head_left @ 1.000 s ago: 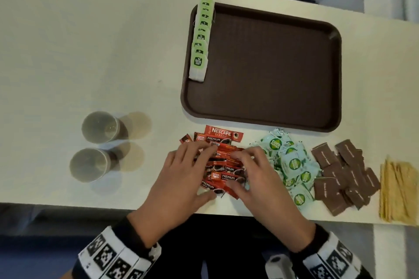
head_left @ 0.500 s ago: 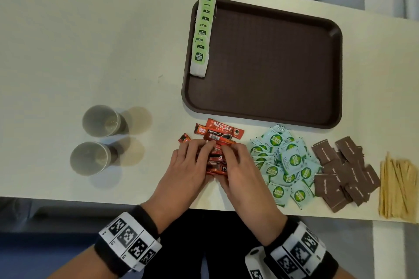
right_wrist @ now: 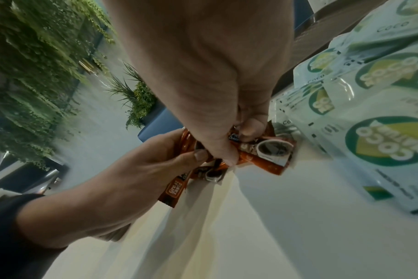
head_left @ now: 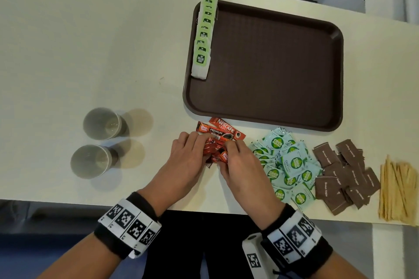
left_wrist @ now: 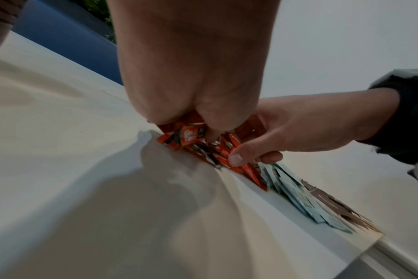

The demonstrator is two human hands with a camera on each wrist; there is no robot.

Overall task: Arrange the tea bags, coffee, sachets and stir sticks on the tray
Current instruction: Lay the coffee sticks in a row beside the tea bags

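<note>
A bunch of red coffee sachets (head_left: 215,150) (left_wrist: 191,139) (right_wrist: 263,151) lies near the table's front edge, squeezed between both hands. My left hand (head_left: 188,154) grips it from the left, my right hand (head_left: 235,156) from the right, fingers curled round the bundle. Two more coffee sachets (head_left: 223,129) lie just beyond the fingers. The brown tray (head_left: 283,70) sits behind, with a row of green tea bags (head_left: 204,36) along its left edge. Pale green sugar sachets (head_left: 285,165), brown sugar sachets (head_left: 344,172) and wooden stir sticks (head_left: 396,190) lie to the right.
Two paper cups (head_left: 102,123) (head_left: 91,161) stand on the table left of my hands. The table's front edge (head_left: 204,207) runs just below my wrists. Most of the tray floor is bare.
Both hands have drawn together, gathering the spread coffee sachets into a tight bundle and curling round it. The view has shifted slightly.
</note>
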